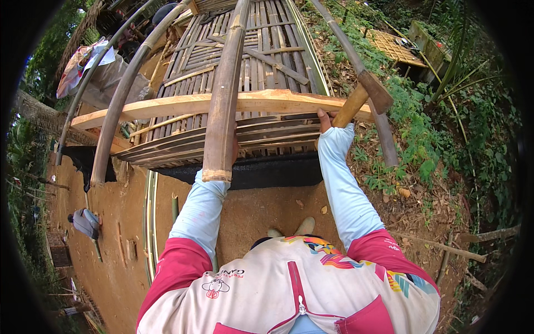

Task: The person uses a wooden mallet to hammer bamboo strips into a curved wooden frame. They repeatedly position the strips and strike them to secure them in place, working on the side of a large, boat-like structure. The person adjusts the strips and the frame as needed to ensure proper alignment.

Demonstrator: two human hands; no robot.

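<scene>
A thick bamboo pole (225, 94) lies lengthwise over a pale wooden crossbeam (183, 104) atop a slatted bamboo frame (267, 61). The left hand (233, 149) grips the pole's near end, mostly hidden behind it, so its fingers cannot be told. The right hand (327, 121) has its fingers clamped on a hatchet (361, 96) at the beam's right end. A black mesh (261, 170) hangs below.

head view | worn on the person's head | faces steeply down and forward | close over bamboo frame (245, 72) | fisheye, edges bend
</scene>
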